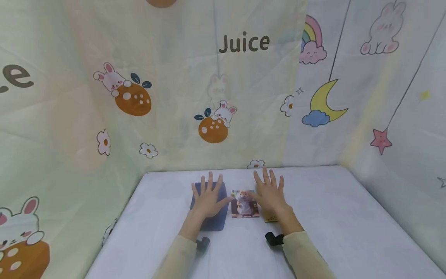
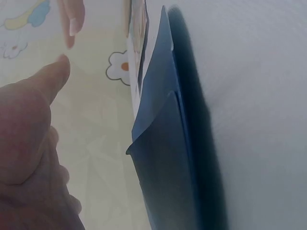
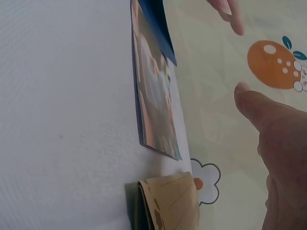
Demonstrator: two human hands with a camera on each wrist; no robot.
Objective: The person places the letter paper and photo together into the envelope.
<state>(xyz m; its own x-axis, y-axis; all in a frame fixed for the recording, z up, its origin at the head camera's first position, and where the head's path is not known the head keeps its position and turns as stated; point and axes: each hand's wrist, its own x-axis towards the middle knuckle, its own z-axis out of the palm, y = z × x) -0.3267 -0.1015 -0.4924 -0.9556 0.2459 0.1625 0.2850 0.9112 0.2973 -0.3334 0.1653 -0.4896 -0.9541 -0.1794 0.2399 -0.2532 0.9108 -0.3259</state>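
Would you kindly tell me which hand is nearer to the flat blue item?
Left: the left hand is above the flat blue item, while the right hand is farther right, above the tan item.

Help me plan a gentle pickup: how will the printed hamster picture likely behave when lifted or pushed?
The printed hamster picture is probably light, since it shows as a thin sheet in the right wrist view. Lying flat on the white tabletop, it would likely slide rather than roll or tip. Its thinness suggests it may flex when lifted by one edge.
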